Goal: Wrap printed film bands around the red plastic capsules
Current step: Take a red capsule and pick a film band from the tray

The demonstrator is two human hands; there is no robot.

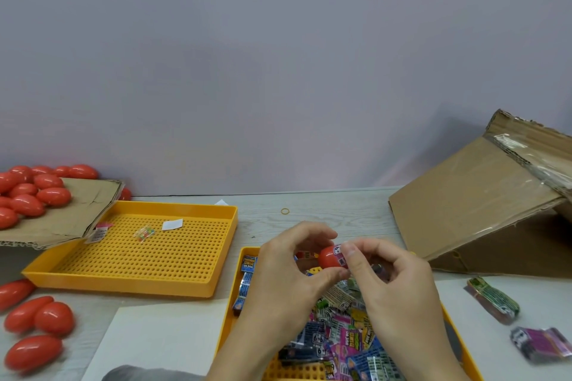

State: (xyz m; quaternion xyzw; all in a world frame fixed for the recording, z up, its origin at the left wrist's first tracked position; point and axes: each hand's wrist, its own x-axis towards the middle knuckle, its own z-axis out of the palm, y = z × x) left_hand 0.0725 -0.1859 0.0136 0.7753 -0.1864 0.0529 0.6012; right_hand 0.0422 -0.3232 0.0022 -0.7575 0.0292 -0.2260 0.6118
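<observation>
The red capsule (328, 258) is up off the bench (340, 210), pinched between both hands over the near yellow tray (244, 260) that holds the loose printed bands (340, 328). Its long axis runs roughly L–R across the view. The left hand (288, 275) has the bare red end, thumb under and fingers curled over the top. The right hand (393, 281) is closed narrow on the other end, thumb and forefinger on the film band (339, 254) that sits part-way on the capsule. Both hands are equally near, each touching it, so the move turns on that axis: the band prob. has to slide leftward along the capsule w/ the left hand bracing against the push. Can't tell how far round the band is seated – fingers hide the right end.

Bare capsules (34, 322) lie at the bench's left edge, more (28, 195) on cardboard (86, 207) behind. The far perforated tray (192, 288) is well apart to the left.
</observation>
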